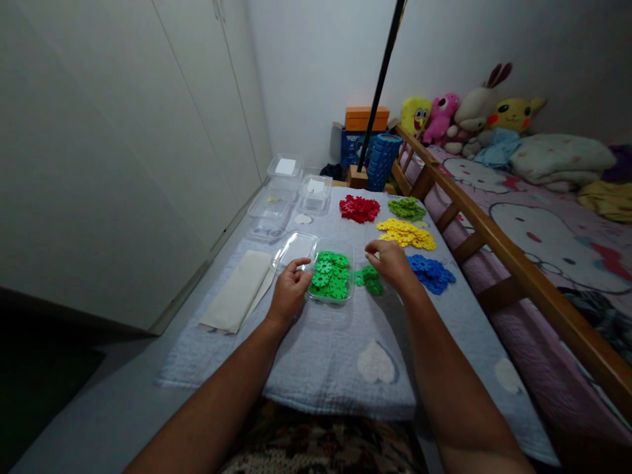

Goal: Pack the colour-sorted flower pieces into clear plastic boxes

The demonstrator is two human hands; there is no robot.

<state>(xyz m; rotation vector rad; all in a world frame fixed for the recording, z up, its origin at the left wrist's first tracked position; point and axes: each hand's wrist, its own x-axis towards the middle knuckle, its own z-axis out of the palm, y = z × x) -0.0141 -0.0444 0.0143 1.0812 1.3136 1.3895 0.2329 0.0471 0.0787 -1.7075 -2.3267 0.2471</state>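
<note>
A clear plastic container (354, 263) holds a heap of green snowflake-shaped building discs (330, 275). My left hand (290, 289) is at its left side, thumb and fingers closed on the rim. Just right of the container, my right hand (388, 261) hovers over a small pile of green discs (373, 280) lying on the cloth. Its fingers are curled together, and whatever they may hold cannot be made out. A clear lid (295, 250) lies behind my left hand.
Piles of red discs (359, 209), light green discs (407, 209), yellow discs (405, 234) and blue discs (431, 274) lie to the right. Clear containers (270, 204) stand at the back left, a folded beige cloth (237, 291) nearer. A wooden bed rail (518, 273) borders the right side.
</note>
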